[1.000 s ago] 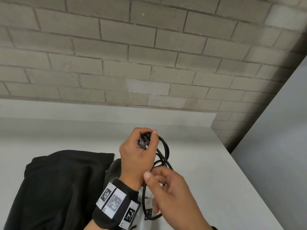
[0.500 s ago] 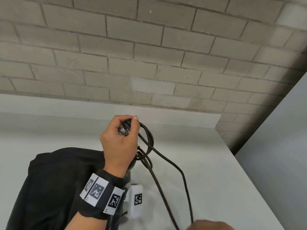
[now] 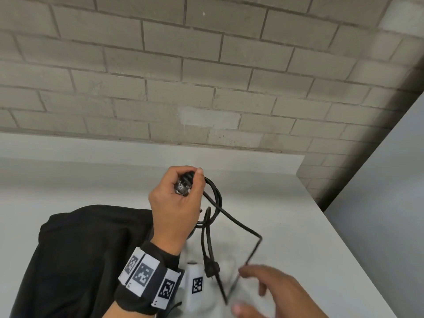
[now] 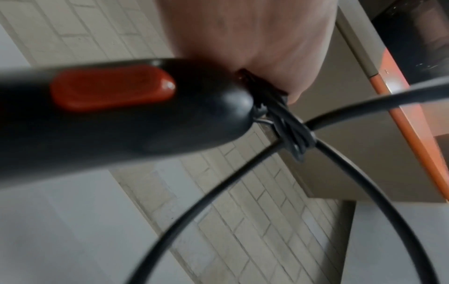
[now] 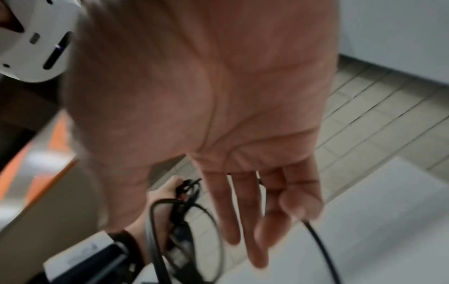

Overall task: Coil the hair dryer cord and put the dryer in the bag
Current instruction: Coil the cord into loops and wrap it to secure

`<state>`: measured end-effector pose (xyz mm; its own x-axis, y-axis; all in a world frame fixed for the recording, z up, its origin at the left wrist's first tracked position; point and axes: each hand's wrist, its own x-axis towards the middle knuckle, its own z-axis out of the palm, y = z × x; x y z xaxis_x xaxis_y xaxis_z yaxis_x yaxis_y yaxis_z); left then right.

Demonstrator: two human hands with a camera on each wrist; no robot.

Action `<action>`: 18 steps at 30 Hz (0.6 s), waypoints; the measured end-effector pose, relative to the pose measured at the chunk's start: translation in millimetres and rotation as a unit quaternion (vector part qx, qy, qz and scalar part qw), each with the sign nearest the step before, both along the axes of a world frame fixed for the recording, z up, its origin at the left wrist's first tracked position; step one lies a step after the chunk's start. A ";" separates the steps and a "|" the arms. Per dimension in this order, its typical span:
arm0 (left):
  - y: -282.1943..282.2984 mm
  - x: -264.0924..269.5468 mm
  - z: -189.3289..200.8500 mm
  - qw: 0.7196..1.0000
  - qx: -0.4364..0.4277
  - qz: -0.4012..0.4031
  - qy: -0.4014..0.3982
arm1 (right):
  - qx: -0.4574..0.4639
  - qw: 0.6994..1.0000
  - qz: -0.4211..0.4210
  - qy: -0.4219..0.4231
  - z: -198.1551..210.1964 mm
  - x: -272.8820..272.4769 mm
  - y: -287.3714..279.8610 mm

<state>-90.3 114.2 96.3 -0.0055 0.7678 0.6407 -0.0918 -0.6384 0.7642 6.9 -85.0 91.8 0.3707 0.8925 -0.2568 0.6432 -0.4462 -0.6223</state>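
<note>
My left hand (image 3: pixel 177 198) is raised over the table and grips the butt end of the black hair dryer (image 4: pixel 116 119), whose handle has a red switch (image 4: pixel 111 88). It also holds a few loops of the black cord (image 3: pixel 216 198) there. More cord hangs down, with the plug (image 3: pixel 212 269) dangling by my left wrist. My right hand (image 3: pixel 270 292) is low at the right with its fingers (image 5: pixel 243 211) nearly straight, and a slack stretch of cord (image 5: pixel 318 244) runs across them. The black bag (image 3: pixel 87 249) lies flat on the table under my left forearm. My left hand hides the dryer's body.
The grey table (image 3: pixel 286 203) ends at a brick wall (image 3: pixel 206 65) behind. Its right edge runs diagonally beside a grey panel (image 3: pixel 378 214). A white wrist camera (image 3: pixel 195 285) sits below my left wrist.
My right hand left the loops and slid down the cord out of view. It is now back at the lower right, and the cord has gone slack with a kink. My left hand keeps its grip.
</note>
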 end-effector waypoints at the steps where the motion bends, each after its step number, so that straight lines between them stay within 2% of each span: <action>1: -2.5 1.5 -0.6 1.000 0.004 -0.003 0.001 | 0.063 0.998 0.018 -0.003 3.5 -12.9 10.0; 3: -7.0 4.7 -2.4 1.000 0.012 -0.007 0.007 | 0.170 0.983 0.001 0.066 2.6 -28.5 31.2; 5: -9.9 7.5 -4.1 1.000 0.019 -0.011 0.011 | 0.185 0.966 -0.032 0.179 9.9 -36.9 48.3; 7: -10.5 8.6 -4.8 1.000 0.021 -0.015 0.008 | 0.177 0.955 -0.032 0.234 7.7 -44.7 61.2; 9: -8.8 7.6 -4.6 1.000 0.014 -0.017 0.001 | 0.207 0.937 -0.030 0.279 3.9 -44.5 63.5; 11: -6.1 4.3 -4.4 1.000 0.013 -0.013 0.000 | 0.248 0.923 -0.010 0.295 1.8 -39.9 54.8; 14: -0.1 -0.7 -3.8 1.000 0.005 -0.009 0.008 | 0.314 0.909 0.027 0.273 2.3 -25.8 35.4; 16: 5.8 -3.6 -4.4 1.000 -0.004 -0.003 0.006 | 0.349 0.906 0.069 0.229 7.1 -15.9 19.0; 18: 11.6 -5.9 -5.5 1.000 -0.015 -0.002 -0.005 | 0.362 0.913 0.115 0.147 13.1 -3.2 0.6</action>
